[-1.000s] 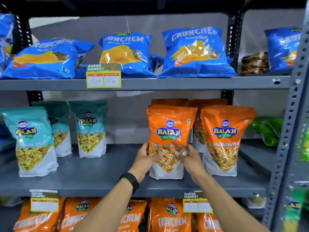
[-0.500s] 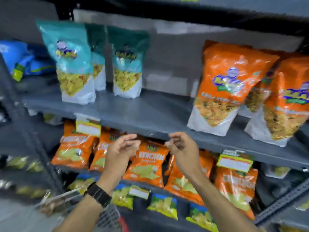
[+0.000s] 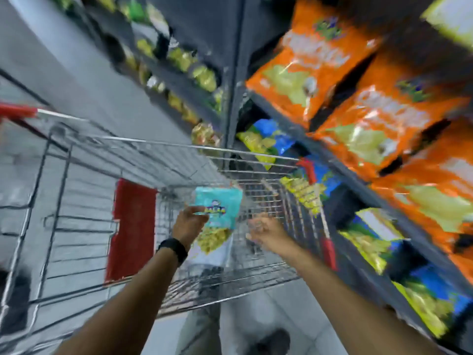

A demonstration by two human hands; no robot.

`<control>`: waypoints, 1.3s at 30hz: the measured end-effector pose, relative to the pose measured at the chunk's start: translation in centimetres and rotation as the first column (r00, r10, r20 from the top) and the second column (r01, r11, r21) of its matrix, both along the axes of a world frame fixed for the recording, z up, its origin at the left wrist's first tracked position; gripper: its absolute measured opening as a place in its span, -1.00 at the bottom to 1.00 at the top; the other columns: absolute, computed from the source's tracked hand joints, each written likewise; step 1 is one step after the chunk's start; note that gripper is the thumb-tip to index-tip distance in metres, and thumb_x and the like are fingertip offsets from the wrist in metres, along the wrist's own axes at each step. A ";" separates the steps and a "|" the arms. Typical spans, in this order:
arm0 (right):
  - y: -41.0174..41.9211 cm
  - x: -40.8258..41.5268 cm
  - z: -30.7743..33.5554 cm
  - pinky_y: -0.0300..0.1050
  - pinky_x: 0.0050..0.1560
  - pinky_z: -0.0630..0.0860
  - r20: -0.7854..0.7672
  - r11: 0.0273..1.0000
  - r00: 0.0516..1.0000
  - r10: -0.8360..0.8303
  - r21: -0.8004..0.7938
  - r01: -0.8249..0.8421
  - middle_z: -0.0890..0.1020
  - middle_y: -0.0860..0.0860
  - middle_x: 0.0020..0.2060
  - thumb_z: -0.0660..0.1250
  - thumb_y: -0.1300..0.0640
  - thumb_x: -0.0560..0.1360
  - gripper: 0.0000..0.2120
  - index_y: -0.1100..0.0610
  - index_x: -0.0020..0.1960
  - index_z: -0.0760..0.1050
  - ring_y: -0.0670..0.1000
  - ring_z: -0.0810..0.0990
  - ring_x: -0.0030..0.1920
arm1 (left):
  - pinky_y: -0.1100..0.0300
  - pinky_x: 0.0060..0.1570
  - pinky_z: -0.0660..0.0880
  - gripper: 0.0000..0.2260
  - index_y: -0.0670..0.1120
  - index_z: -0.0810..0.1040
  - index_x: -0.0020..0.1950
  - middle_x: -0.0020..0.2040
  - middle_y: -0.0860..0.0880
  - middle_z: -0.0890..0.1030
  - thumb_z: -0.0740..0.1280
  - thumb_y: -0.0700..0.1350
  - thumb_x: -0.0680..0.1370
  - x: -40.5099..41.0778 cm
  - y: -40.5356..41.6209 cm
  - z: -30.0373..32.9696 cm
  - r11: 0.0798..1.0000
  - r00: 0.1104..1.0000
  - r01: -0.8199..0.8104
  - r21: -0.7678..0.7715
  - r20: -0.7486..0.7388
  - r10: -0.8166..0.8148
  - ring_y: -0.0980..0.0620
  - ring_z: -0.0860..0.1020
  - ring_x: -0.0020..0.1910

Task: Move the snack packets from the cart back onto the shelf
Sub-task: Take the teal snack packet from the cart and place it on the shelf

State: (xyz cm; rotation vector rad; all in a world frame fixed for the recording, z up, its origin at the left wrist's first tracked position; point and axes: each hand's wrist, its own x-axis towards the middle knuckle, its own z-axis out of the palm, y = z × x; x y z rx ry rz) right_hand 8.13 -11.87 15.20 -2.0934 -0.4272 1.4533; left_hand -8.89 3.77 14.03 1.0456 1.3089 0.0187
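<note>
A teal snack packet [image 3: 218, 213] with a white bottom stands inside the wire shopping cart [image 3: 230, 151], near its right end. My left hand [image 3: 188, 222], with a black watch on the wrist, closes on the packet's left edge, thumb over its front. A little to the right of the packet, my right hand [image 3: 263, 230] hovers inside the cart with loosely curled fingers and nothing in it. The shelf [image 3: 289, 116] runs along the right, stocked with orange packets [image 3: 307, 70]. The whole view is blurred by motion.
The cart's red seat flap [image 3: 133, 226] hangs left of my hands, and its red handle [image 3: 15, 111] is at far left. Lower shelves hold blue and green packets [image 3: 266, 139]. Grey floor tiles and my shoe [image 3: 268, 342] show below the cart.
My view has swung down from the shelf to the cart. Both hands left the orange packet standing on the shelf and dropped into the cart; my left hand has taken hold of the teal packet.
</note>
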 end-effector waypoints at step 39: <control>-4.2 -4.5 18.0 -0.26 -0.17 0.65 -0.055 0.788 0.917 -0.394 0.494 0.368 0.76 -0.05 0.05 0.69 0.18 0.27 -0.39 0.03 0.26 0.56 -0.08 0.70 -0.05 | 0.15 -0.11 0.63 -0.62 0.05 0.60 0.24 0.07 -0.01 0.77 0.50 -0.30 0.51 -2.9 -4.6 19.2 0.943 0.868 0.133 0.305 0.423 -0.259 -0.03 0.73 -0.07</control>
